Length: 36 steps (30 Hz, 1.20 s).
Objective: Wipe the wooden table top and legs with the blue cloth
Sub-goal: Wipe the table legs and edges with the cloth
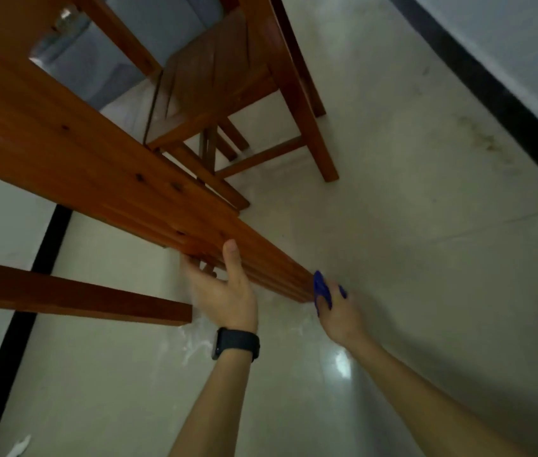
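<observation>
A wooden table leg runs diagonally from the upper left down to its foot near the floor at centre. My left hand, with a black watch on the wrist, grips the leg near its lower end, thumb on top. At the very foot of that leg my right hand presses the blue cloth against the wood. Only a small bunched part of the cloth shows between the fingers. A second table leg sticks out at the lower left.
A wooden chair stands beyond the leg on the pale tiled floor. A black skirting strip runs along the wall at the right, a black floor line at the left. A white scrap lies at the bottom left.
</observation>
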{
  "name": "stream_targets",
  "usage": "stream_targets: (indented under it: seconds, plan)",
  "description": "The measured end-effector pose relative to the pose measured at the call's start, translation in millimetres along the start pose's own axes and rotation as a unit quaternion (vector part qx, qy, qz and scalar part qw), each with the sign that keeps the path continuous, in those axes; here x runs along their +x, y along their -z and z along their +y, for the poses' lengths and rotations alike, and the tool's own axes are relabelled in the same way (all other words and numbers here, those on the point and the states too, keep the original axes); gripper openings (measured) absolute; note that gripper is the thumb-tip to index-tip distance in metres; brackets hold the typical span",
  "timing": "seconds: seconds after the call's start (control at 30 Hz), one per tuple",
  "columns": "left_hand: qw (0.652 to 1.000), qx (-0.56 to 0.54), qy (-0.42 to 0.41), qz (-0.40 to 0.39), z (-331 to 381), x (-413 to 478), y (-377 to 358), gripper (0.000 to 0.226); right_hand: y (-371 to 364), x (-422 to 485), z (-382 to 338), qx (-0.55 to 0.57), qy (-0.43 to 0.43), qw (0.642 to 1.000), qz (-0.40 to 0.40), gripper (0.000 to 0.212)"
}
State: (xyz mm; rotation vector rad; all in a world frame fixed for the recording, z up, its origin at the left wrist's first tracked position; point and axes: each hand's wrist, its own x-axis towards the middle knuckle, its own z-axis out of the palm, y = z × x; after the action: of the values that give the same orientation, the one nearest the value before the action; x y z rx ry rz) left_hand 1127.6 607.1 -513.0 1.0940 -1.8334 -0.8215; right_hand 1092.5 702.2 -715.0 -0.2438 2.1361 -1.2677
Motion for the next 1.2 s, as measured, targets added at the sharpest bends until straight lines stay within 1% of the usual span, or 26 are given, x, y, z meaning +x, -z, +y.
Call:
stream_targets:
  seconds: [0.07,0.13,0.2,0.23,0.27,0.3,0.33,0.37,0.4,0.43,0.47,0.5,0.6,0.67,0.73,0.77,0.8,0.87,0.9,0.93,0.97,1.0,1.03,1.1,1.13,1.2]
  plan:
    - [1.0,-0.017,0.016,-0.02,-14.9,-6.3,-8.2,0.072,2.0,2.2,-19.2,0.066,0.035,0.995,0.063,0.051]
    - [0.999,-0.03,0.02,-0.035,-31.8,-12.6,-15.4,0.074,-2.5,5.0,-44.4,0.1,0.104,0.984,0.103,0.048]
    - [0.998,-0.034,0.013,-0.045,-49.4,-15.8,-22.4,0.076,-16.8,9.7,-58.5,0.09,0.214,0.965,0.122,0.047]
    - [0.998,-0.036,0.007,-0.049,-56.1,-16.4,-25.8,0.076,-26.1,14.3,-58.6,0.083,0.245,0.958,0.127,0.046]
    - [0.998,-0.037,0.002,-0.051,-63.1,-17.4,-28.6,0.076,-38.0,23.0,-48.3,0.071,0.252,0.955,0.138,0.045]
    - [0.998,-0.038,-0.001,-0.051,-68.4,-18.5,-30.5,0.076,-46.9,32.5,-33.1,0.07,0.233,0.96,0.138,0.043]
    - [0.998,-0.04,-0.001,-0.05,-72.4,-18.9,-31.4,0.076,-54.4,43.2,-11.7,0.072,0.187,0.972,0.124,0.044]
    - [0.998,-0.042,0.0,-0.048,-75.0,-19.1,-31.3,0.076,-60.6,52.3,12.2,0.056,0.127,0.986,0.092,0.046]
    - [0.998,-0.046,0.002,-0.046,-76.0,-19.0,-30.6,0.075,-64.7,58.0,34.4,0.009,0.069,0.996,0.047,0.048]
    - [0.998,-0.049,0.005,-0.047,-76.6,-19.7,-30.0,0.075,-64.1,59.2,50.2,-0.032,0.017,0.999,-0.001,0.048]
    - [0.997,-0.052,0.01,-0.052,-77.4,-20.0,-29.1,0.074,-61.5,58.2,56.4,-0.036,-0.013,0.999,-0.015,0.047]
    - [0.997,-0.053,0.015,-0.059,-78.0,-19.2,-27.4,0.074,-57.6,54.9,50.2,0.002,-0.022,1.0,0.002,0.045]
    - [0.996,-0.047,0.017,-0.067,-76.4,-18.9,-25.8,0.074,-43.0,47.4,0.0,0.145,0.004,0.984,0.105,0.042]
    - [0.997,-0.047,0.02,-0.06,-75.4,-20.3,-27.4,0.075,-39.0,44.7,-30.0,0.184,0.061,0.973,0.123,0.042]
    - [0.997,-0.05,0.026,-0.056,-75.4,-20.8,-27.1,0.076,-45.4,40.4,-33.4,0.156,0.131,0.972,0.115,0.041]
    - [0.997,-0.052,0.029,-0.058,-75.8,-20.2,-25.9,0.076,-50.0,41.1,-24.8,0.133,0.141,0.975,0.107,0.04]
    - [0.996,-0.052,0.032,-0.06,-76.5,-19.4,-24.1,0.077,-53.9,44.1,-9.8,0.115,0.126,0.981,0.089,0.042]
    - [0.996,-0.05,0.039,-0.065,-77.0,-18.1,-21.2,0.077,-56.1,52.4,29.5,0.012,0.066,0.998,0.022,0.048]
    - [0.996,-0.049,0.042,-0.069,-76.5,-17.7,-20.5,0.077,-50.8,52.8,44.2,-0.068,0.027,0.997,-0.035,0.049]
    - [0.995,-0.048,0.044,-0.072,-75.5,-17.6,-20.3,0.076,-45.0,55.0,54.5,-0.118,-0.006,0.991,-0.071,0.048]
    - [0.995,-0.048,0.044,-0.073,-74.6,-17.2,-20.3,0.075,-38.1,56.1,55.5,-0.121,-0.022,0.99,-0.074,0.046]
    - [0.995,-0.048,0.046,-0.074,-74.0,-16.9,-20.2,0.074,-32.2,55.5,49.7,-0.083,-0.021,0.995,-0.054,0.045]
    - [0.995,-0.05,0.047,-0.074,-74.0,-16.6,-20.1,0.074,-27.7,54.2,38.1,-0.015,-0.01,1.0,-0.015,0.045]
    - [0.994,-0.057,0.049,-0.075,-74.4,-16.3,-19.4,0.073,-30.2,48.4,6.6,0.102,0.029,0.993,0.049,0.045]
    - [0.994,-0.059,0.052,-0.078,-73.8,-16.5,-18.6,0.073,-39.1,41.3,-4.9,0.134,0.058,0.987,0.069,0.045]
    - [0.992,-0.065,0.06,-0.088,-72.5,-15.2,-15.8,0.073,-64.5,23.8,-9.5,0.137,0.095,0.98,0.106,0.046]
